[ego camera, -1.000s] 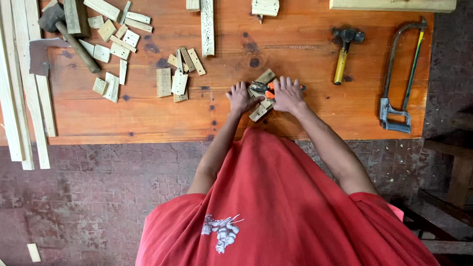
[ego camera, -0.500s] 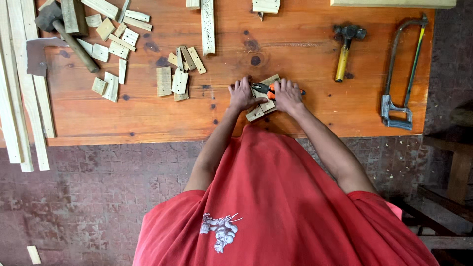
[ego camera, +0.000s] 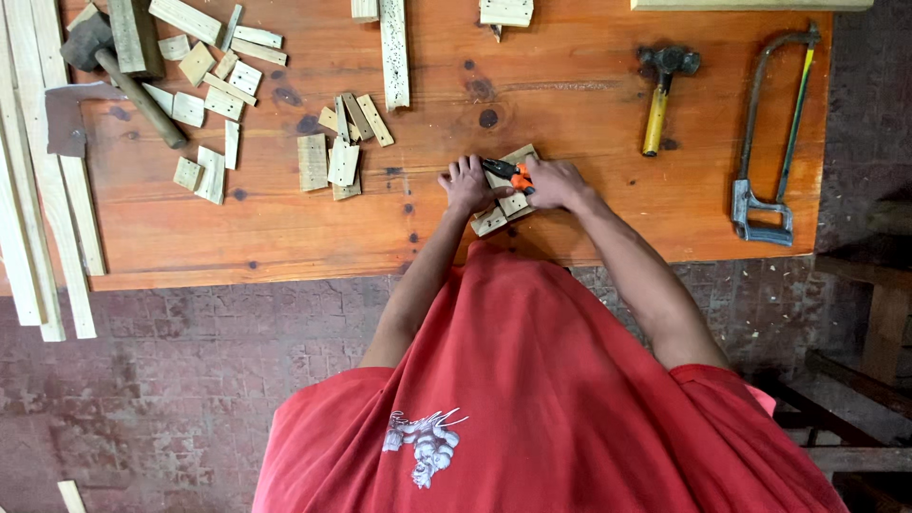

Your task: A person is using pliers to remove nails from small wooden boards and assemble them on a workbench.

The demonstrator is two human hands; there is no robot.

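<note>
My right hand point(ego camera: 556, 182) grips orange-handled pliers point(ego camera: 508, 174); my left hand point(ego camera: 465, 185) pins the pale wooden block point(ego camera: 503, 204) flat (press firmly).

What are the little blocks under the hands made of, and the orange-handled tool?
Blocks: pale raw wood, seemingly unfinished, with dark specks. Tool in the right hand: dark metal nose, orange grips that look like plastic or rubber. Left hand steadies the blocks on the orange-stained wooden table.

orange-handled pliers point(ego camera: 514, 175) over pale wood strip point(ego camera: 496, 217) (lying diagonal).
</note>
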